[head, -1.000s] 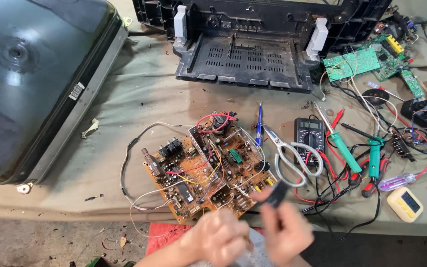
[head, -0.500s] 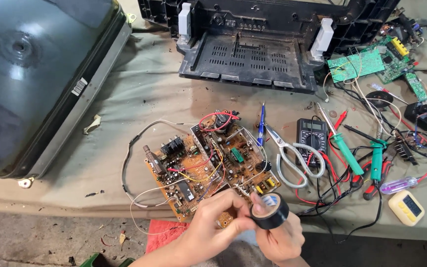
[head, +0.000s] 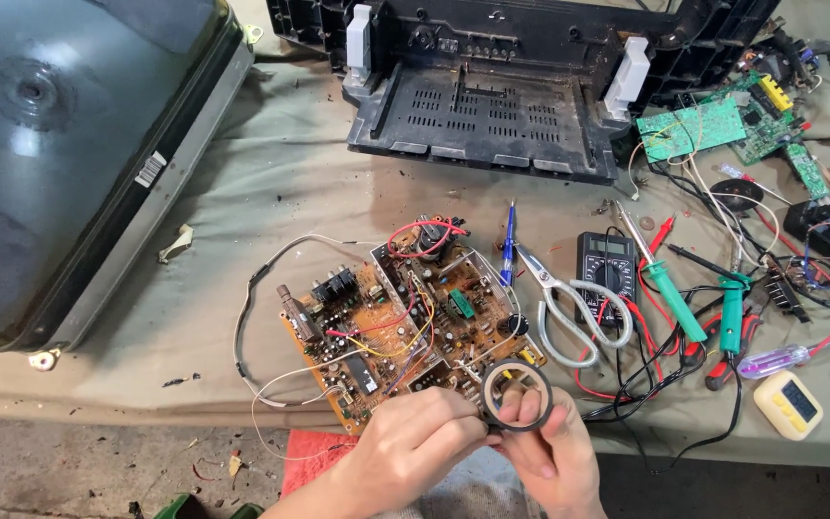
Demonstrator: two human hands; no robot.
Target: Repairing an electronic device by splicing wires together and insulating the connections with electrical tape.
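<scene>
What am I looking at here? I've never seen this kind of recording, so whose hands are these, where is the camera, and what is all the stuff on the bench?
There is no machine: a person works bare-handed, and the single camera sits on their head, looking down. The left hand and right hand together hold a roll of black tape at the bench's near edge. Just beyond it lies an orange circuit board with loose wires. To its right are scissors, a black multimeter, green-handled tools and a blue pen. A large picture tube lies at far left, a black plastic casing at the top, and green circuit boards at upper right.
</scene>
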